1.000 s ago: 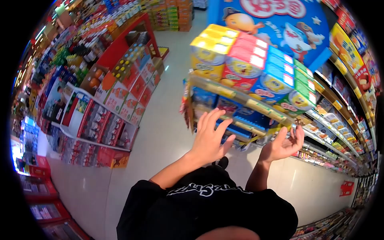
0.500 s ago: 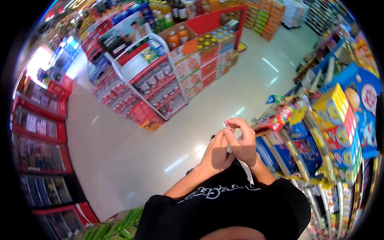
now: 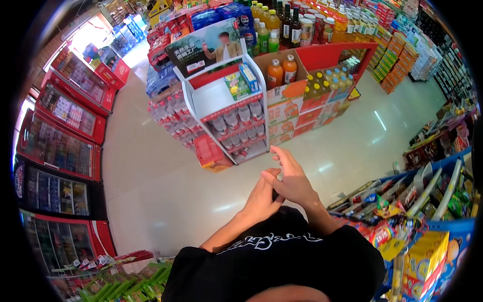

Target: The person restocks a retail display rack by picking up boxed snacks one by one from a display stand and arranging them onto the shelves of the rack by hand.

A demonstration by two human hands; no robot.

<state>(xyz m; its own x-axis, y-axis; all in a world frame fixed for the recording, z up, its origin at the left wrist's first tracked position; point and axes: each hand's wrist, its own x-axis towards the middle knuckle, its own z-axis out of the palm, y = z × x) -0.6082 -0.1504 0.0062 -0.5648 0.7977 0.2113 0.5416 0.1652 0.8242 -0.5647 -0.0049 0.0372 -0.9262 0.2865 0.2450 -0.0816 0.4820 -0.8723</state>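
Note:
My left hand (image 3: 256, 200) and my right hand (image 3: 294, 185) meet in front of my black shirt (image 3: 282, 261), above the shop floor. The right hand's fingers stretch forward, slightly curved and apart, while its thumb crosses over the left hand's fingers. My left fingers are extended, partly hidden behind the right hand. I see no object in either hand. Past my fingertips stands a white-framed display rack (image 3: 231, 126) with bottles on its shelves and a few packages on top.
Red and black fridges (image 3: 60, 146) line the left side. Stacked juice cartons (image 3: 282, 118) adjoin the rack. Snack shelves (image 3: 402, 206) stand close on my right, with yellow boxes (image 3: 425, 256) below. Green packages (image 3: 126, 282) lie at lower left. Pale tiled floor (image 3: 156, 196) runs between.
The view has turned toward the right, so the snack shelves sit lower and the display rack is sharper. My hands stay together, the right fingers stretched a little farther out.

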